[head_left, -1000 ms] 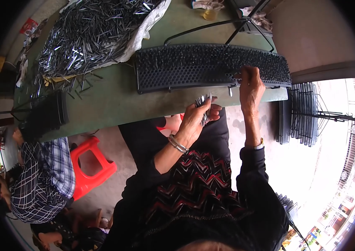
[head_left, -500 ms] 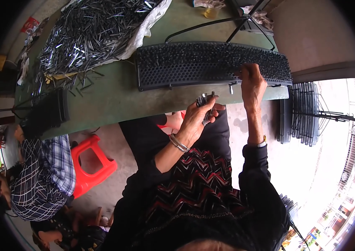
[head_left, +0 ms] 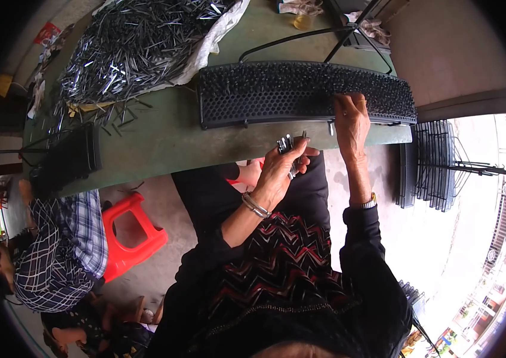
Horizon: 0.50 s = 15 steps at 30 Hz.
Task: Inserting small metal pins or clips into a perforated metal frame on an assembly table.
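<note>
My left hand point(head_left: 275, 174) is closed round a small bundle of thin dark metal strips point(head_left: 284, 144), held just off the table's near edge. At the front of a long black perforated panel point(head_left: 247, 106), my right hand point(head_left: 352, 124) is closed with its fingertips on the rows of holes. Whatever is in those fingertips is hidden. Short dark pieces stand in the panel's back rows and toward its right end, while the front rows at left show bare holes. A black wire frame point(head_left: 288, 37) rises behind the panel.
A heap of dark metal strips point(head_left: 139, 51) lies on a white sack point(head_left: 212, 42) on the green table point(head_left: 172, 134). Another black panel point(head_left: 74, 158) sits at left, near a co-worker in plaid point(head_left: 56, 256). A red stool point(head_left: 130, 238) and stacked black racks point(head_left: 435, 164) flank me.
My right hand has shifted slightly left along the panel, its fingers still at the holes. My left hand stays nearly in place with the strips.
</note>
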### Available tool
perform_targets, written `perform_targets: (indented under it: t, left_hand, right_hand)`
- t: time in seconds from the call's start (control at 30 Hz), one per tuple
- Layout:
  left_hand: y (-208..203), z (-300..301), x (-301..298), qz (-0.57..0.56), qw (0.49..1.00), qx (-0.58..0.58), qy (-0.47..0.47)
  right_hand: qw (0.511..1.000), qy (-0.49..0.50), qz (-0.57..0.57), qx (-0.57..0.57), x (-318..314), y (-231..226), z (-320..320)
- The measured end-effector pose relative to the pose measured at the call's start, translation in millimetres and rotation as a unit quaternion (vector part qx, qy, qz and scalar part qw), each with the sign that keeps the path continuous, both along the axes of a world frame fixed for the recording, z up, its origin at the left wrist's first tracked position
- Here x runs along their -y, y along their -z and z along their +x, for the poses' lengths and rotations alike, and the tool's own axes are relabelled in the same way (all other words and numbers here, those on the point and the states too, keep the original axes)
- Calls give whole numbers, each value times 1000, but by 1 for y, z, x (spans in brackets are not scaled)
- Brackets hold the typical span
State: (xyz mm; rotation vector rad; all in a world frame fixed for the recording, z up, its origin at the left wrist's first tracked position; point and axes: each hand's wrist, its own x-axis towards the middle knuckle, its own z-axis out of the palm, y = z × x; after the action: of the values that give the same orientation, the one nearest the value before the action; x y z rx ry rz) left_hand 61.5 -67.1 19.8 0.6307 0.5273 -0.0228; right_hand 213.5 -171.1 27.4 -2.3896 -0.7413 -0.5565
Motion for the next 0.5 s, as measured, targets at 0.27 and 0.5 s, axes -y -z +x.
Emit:
perform_targets:
  t: [0.27,0.5]
  left_hand:
    - [-1,-4,2,23,1000,12,-17]
    - [-6,-7,10,52,998,17,-18]
  right_hand:
    - [951,-67,116,-280,15,-30,-42]
    - [831,-185,136,-507,19,-44,-59]
